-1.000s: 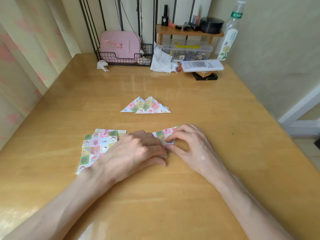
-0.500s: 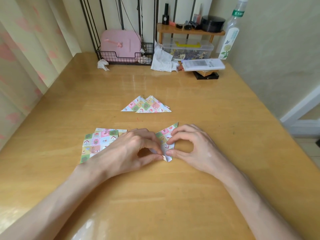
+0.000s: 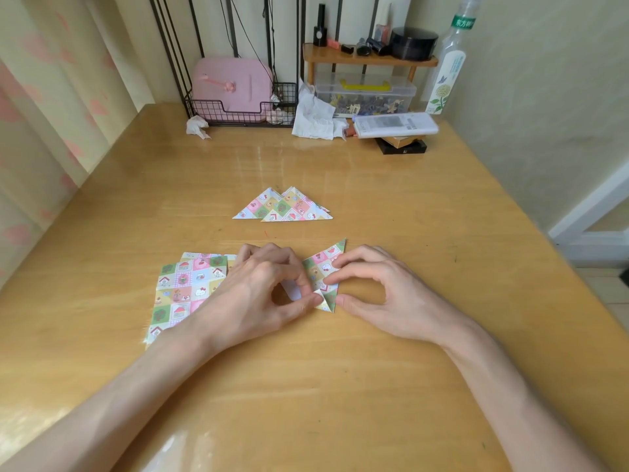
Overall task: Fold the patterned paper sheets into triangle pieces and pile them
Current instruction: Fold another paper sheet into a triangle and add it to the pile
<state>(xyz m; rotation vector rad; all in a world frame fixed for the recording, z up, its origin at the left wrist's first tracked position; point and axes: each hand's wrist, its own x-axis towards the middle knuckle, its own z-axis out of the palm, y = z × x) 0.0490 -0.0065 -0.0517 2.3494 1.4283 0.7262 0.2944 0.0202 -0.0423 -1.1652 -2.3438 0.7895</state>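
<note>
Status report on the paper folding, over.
Left hand and right hand both pinch the half-folded patterned paper piece. Finished patterned paper triangles piled beyond it; unfolded patterned paper sheets partly under left wrist. Nothing blocking.

Table (image 3: pixel 374 369): I see varnished wood, glossy, glare at 7 o'clock.
Sheets (image 3: pixel 183 287): printed paper, matt, at 9 o'clock.
Folded piece (image 3: pixel 318 267): same paper, its back plain white.
Basket (image 3: pixel 211 114): thin black metal wire, 12 o'clock.
Case (image 3: pixel 235 83): smooth pink plastic.
Box (image 3: pixel 367 93): clear plastic.
Tissue (image 3: pixel 313 120): soft, crumpled.
</note>
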